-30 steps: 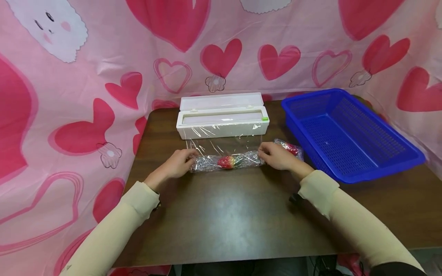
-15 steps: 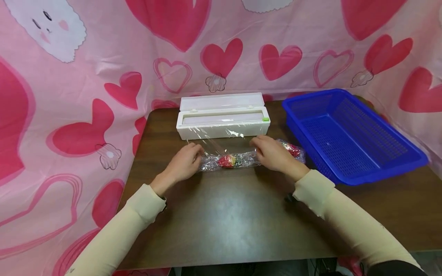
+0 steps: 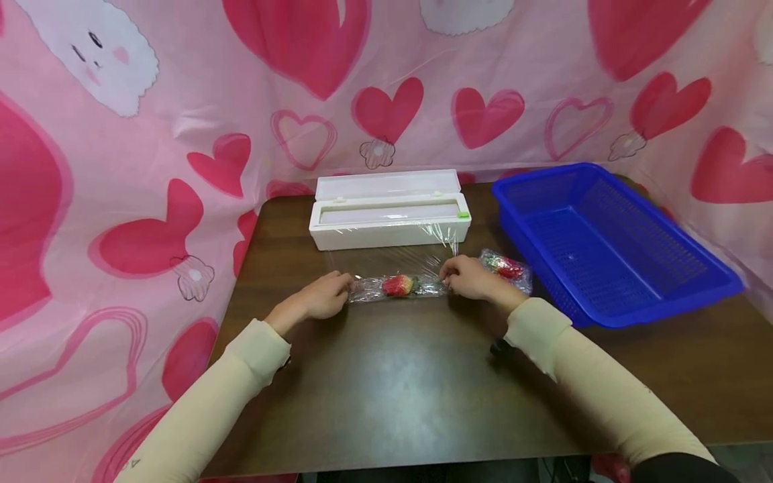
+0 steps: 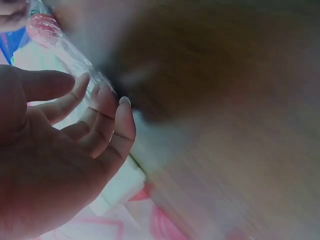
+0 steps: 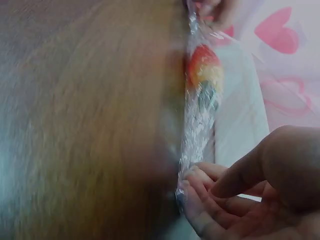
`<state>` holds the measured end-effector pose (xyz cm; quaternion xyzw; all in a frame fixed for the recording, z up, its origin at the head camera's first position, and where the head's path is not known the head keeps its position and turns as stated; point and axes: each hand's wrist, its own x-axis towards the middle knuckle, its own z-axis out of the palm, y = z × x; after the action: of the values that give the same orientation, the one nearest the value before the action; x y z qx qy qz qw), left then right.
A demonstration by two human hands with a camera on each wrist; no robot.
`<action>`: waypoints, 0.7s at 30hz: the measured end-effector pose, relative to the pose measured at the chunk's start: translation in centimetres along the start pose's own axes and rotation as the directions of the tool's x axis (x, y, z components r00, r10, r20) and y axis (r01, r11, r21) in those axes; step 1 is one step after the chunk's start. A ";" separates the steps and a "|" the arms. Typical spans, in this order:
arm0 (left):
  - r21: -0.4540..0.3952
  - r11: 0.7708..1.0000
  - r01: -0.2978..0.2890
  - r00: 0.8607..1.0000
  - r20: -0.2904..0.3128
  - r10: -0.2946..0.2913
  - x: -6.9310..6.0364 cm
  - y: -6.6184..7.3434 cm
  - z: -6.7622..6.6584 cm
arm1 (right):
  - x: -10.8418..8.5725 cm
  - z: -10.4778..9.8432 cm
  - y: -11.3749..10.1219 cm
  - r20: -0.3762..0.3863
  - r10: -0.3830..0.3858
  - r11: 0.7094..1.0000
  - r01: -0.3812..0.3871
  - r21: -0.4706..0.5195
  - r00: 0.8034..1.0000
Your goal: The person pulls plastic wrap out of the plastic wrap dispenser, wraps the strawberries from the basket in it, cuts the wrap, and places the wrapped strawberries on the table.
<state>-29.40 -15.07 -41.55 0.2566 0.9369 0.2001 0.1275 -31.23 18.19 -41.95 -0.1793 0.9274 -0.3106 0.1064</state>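
Observation:
A red and yellow strawberry [image 3: 398, 286] with green leaves lies inside a long strip of bunched cling film [image 3: 427, 287] on the table. My left hand [image 3: 324, 295] holds the film's left end with curled fingers; in the left wrist view, the fingertips [image 4: 125, 102] lie against the film's edge. At the other end, my right hand [image 3: 470, 276] pinches the film between thumb and fingers. A clear sheet stretches from the strip back to a white cling film dispenser [image 3: 389, 235], whose lid stands raised. In the right wrist view, the wrapped strawberry [image 5: 205, 67] sits between both hands.
A second film-wrapped red piece [image 3: 507, 268] lies just right of my right hand. The blue plastic basket [image 3: 604, 318] stands at the right of the brown table [image 3: 386, 389]. A pink heart-print cloth [image 3: 241, 80] hangs behind and at the sides.
The strip looks narrower and shorter between my hands. Both hands lifted over the film, then came down again at its ends, with the right hand a little farther left than before.

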 end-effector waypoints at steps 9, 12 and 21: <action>0.038 0.993 -0.111 0.992 -0.051 0.113 0.1 1.6 0.4 | -0.7 -0.7 -0.7 0.032 -0.120 0.989 0.117 0.094 0.992; 0.029 0.993 -0.112 0.993 -0.016 0.113 0.5 1.9 0.8 | -0.3 0.5 -0.5 0.067 -0.105 0.989 0.097 0.114 0.992; 0.050 0.999 -0.019 0.999 0.050 0.016 -0.5 0.4 -0.5 | -1.1 -1.2 0.5 0.092 -0.068 0.988 0.055 0.143 0.993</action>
<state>-28.93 -15.17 -40.85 0.2729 0.9359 0.1709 0.1426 -30.71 19.68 -41.20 -0.2148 0.8910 -0.3691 0.1539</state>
